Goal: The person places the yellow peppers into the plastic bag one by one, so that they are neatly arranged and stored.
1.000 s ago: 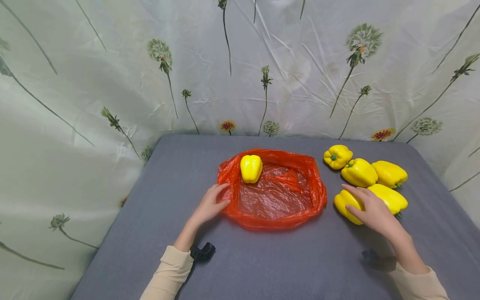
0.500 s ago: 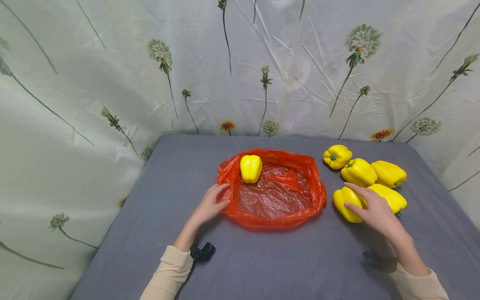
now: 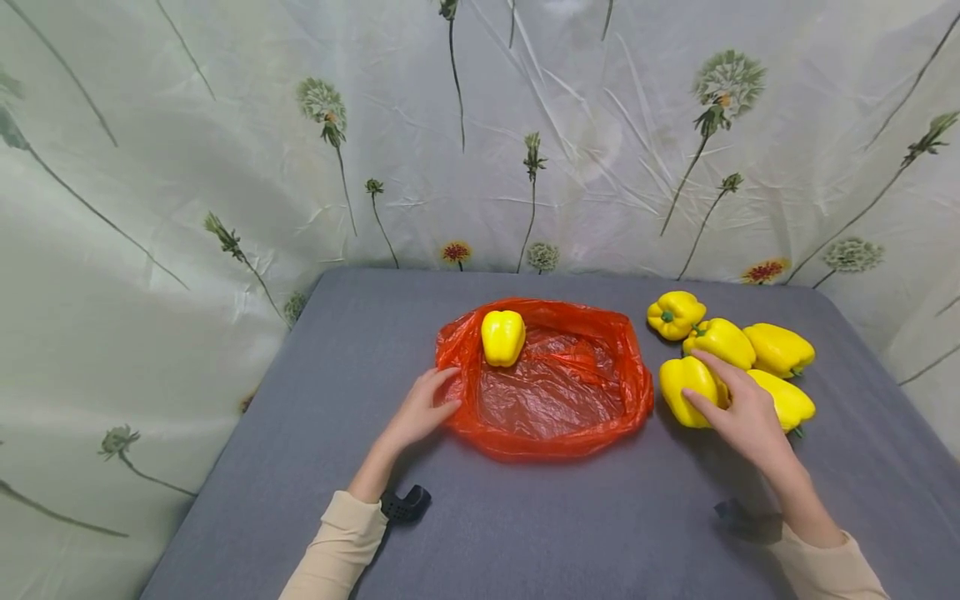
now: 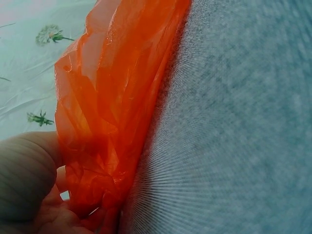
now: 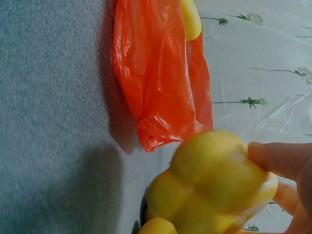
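With thumb and fingers my right hand grips a yellow bell pepper, lifted a little above the table on the right. Its lobed end faces the right wrist camera. My left hand holds the left side of an open red plastic bag; in the left wrist view the thumb lies against the crumpled film, and some fingers are partly hidden by it. Inside the bag, at its back left, another yellow bell pepper stands upright.
Several more yellow bell peppers lie grouped at the back right, including one pepper at the far end and one pepper just beyond my right hand. A grey cloth covers the table. Behind it hangs a flowered curtain.
My right hand has raised the gripped bell pepper and moved it slightly away from me and left, off the group. The left hand and the bag have stayed in place.
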`<action>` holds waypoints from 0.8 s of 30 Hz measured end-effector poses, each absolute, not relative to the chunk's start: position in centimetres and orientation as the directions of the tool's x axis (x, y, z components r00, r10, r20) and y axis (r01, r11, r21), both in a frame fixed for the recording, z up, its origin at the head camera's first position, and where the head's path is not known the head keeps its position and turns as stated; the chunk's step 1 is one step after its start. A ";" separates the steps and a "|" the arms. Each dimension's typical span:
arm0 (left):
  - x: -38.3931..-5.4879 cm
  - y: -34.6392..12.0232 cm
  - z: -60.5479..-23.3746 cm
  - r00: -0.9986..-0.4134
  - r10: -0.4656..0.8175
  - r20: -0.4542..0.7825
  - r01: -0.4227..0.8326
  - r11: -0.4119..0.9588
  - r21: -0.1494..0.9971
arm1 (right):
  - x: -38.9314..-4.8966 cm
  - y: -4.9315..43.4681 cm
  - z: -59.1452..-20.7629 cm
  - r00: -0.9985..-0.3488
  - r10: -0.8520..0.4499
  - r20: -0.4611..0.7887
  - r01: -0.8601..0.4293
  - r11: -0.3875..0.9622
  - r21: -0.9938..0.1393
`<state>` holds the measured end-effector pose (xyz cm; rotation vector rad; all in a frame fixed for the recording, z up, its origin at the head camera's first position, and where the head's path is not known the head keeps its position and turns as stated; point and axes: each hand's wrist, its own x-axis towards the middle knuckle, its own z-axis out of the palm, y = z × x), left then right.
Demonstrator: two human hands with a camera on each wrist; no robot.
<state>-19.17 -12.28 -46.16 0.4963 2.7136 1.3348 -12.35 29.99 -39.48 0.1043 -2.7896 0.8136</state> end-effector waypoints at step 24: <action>-19.1 -12.2 -46.1 -0.946 0.318 0.067 0.247 0.571 0.783 | -14.3 26.6 -39.6 -0.936 0.063 0.346 -0.188 0.741 -0.645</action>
